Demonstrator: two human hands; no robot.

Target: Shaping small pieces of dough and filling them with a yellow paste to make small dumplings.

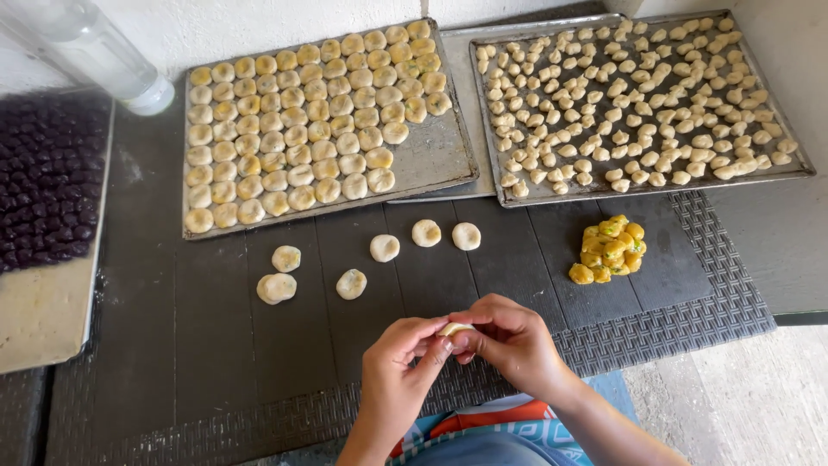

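Both hands, left hand (398, 358) and right hand (509, 341), are pinching one dough piece (454, 329) between fingers over the dark mat (216, 345) | six filled rounds (351, 284) are lying loose | left tray (431, 160) is filling, partly bare | yellow filling pile (609, 250) and tray of small dough lumps (638, 99) are remaining

Pale dough piece (454, 329), yellow filling balls (609, 250)

We count six filled dough rounds (385, 248) loose on the dark mat (216, 345), one heap of yellow filling balls (609, 250), three baking trays (431, 160), one clear bottle (95, 52), and one dough piece (454, 329) between two hands (509, 341).
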